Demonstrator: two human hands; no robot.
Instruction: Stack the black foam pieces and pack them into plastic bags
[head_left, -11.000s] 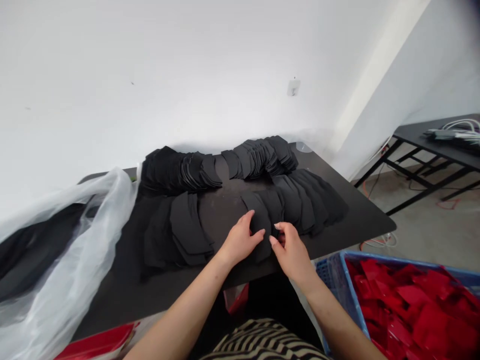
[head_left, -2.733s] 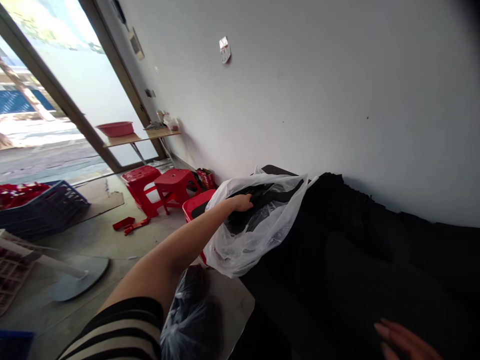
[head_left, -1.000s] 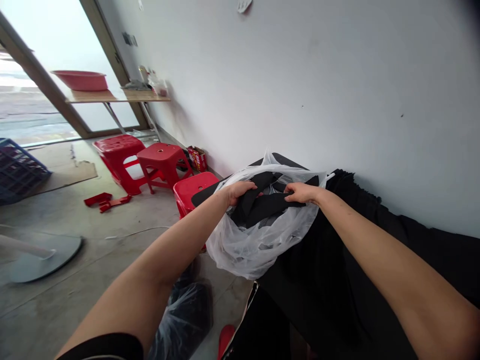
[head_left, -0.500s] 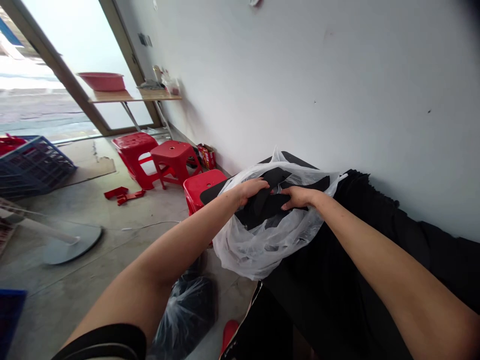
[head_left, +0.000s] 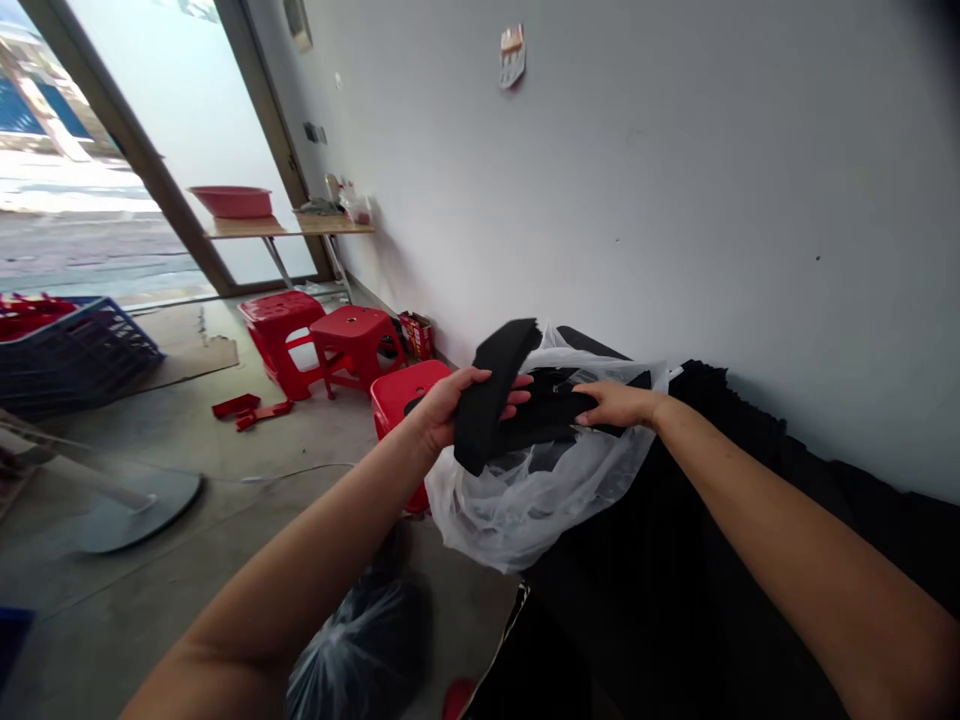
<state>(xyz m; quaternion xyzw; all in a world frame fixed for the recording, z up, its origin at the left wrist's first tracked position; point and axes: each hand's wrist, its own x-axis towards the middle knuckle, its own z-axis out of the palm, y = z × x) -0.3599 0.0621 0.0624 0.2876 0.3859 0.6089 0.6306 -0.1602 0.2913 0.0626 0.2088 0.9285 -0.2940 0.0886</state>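
Observation:
My left hand [head_left: 454, 408] grips a long, curved black fabric piece [head_left: 491, 393], which stands up out of the bag's mouth. A clear plastic bag [head_left: 525, 510] lies at the table's near corner, filled with more black pieces [head_left: 551, 410]. My right hand [head_left: 616, 404] lies flat on those pieces, fingers stretched out. Behind the bag shows a corner of the black table top [head_left: 592, 343]. Stacked black pieces [head_left: 757, 480] cover the table to the right, their separate shapes lost in shadow.
Several red plastic stools [head_left: 352, 335] stand on the concrete floor left of the table. A blue crate [head_left: 67, 355] holds red pieces far left. A black-filled plastic bag [head_left: 360, 645] lies below the table. Red scraps [head_left: 251, 410] lie on the floor.
My left hand has lifted a black piece up out of the bag and moved slightly left. My right hand remains on the pieces in the bag.

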